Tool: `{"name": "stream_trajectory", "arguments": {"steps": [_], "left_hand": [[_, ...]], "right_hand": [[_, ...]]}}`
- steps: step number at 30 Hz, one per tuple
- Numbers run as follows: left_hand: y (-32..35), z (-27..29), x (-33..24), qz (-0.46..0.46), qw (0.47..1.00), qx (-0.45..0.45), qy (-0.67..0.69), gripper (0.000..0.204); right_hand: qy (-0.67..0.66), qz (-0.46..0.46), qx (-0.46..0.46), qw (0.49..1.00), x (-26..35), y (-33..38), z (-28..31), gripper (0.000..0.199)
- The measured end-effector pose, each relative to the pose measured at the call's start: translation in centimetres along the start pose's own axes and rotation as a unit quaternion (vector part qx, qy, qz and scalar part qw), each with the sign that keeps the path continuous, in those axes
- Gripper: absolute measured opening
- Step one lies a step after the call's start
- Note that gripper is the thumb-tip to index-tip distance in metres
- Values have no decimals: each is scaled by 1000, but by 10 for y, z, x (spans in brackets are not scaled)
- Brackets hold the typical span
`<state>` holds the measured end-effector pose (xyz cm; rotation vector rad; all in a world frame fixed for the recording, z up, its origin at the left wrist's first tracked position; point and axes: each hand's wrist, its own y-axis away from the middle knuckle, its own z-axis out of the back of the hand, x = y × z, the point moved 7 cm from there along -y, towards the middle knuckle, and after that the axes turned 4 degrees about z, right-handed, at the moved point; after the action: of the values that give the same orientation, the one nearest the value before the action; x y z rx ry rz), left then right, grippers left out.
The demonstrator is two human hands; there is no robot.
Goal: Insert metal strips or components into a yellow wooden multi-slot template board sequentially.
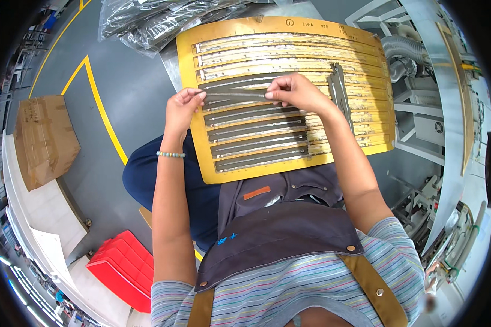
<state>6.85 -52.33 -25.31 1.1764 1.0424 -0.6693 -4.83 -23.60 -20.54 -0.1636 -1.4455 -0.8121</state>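
A narrow dark grey zipper (235,95) is stretched level between my two hands. My left hand (183,106) pinches its left end between thumb and fingers, close to the board's left edge. At the other end, my right hand (295,92) has it between thumb and forefinger. Below it is a yellow board (211,175) with long slots. Several more grey zippers (259,132) lie in the slots of the board's lower left, each with a pale line along it. A small bunch of loose grey zippers (339,92) rests crosswise on the board, right of my right hand.
Plastic-wrapped dark packs (153,24) lie beyond the board. A cardboard box (46,139) stands at the left, and a red plastic bin (126,267) sits lower left. White metal framing (420,109) with a grey flexible duct (403,49) is on the right.
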Motion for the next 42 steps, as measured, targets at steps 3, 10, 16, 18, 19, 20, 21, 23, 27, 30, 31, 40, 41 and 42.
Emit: {"name": "stream_trajectory", "arguments": {"steps": [3, 10, 16, 18, 19, 20, 21, 23, 27, 30, 31, 40, 41, 42], "left_hand": [[-31, 4, 3, -16, 997, -72, -4, 15], [-66, 1, -2, -44, 985, -151, -73, 14], [-57, -10, -14, -38, 972, -167, -160, 11], [-57, -8, -17, -65, 963, -185, -187, 12], [-56, -6, -20, -91, 951, -203, -214, 12], [-57, -5, -19, -92, 951, -203, -214, 12], [-55, -7, -20, -91, 955, -200, -198, 12], [-54, -11, -26, -90, 960, -195, -181, 12], [-53, -9, -26, -68, 968, -182, -160, 12], [-54, -9, -24, -65, 970, -182, -147, 12], [-55, -8, -23, -64, 972, -185, -133, 12], [-59, -9, -21, -86, 959, -194, -186, 10], [-60, -8, -19, -86, 959, -195, -186, 10], [-60, -8, -22, -105, 953, -199, -205, 10]], "right_hand": [[74, 17, 7, 997, 8, -38, 16, 18], [155, 9, 27, 988, 6, -93, 30, 14], [104, -26, 11, 994, -13, -104, 41, 14], [125, -7, 3, 992, -12, -107, 37, 15], [125, -6, 3, 992, -13, -108, 35, 15], [125, 5, 5, 992, -12, -109, 32, 16], [124, 14, 7, 992, -14, -110, 29, 17], [145, 15, -11, 989, -18, -110, 30, 20], [123, -18, -46, 991, -18, -111, 30, 20], [118, -23, -44, 992, -19, -112, 29, 18], [119, -20, -46, 992, -18, -112, 29, 18], [132, -33, -58, 989, -19, -112, 28, 17], [132, -32, -57, 989, -18, -112, 27, 17], [127, -28, -59, 990, -19, -113, 28, 17]]}}
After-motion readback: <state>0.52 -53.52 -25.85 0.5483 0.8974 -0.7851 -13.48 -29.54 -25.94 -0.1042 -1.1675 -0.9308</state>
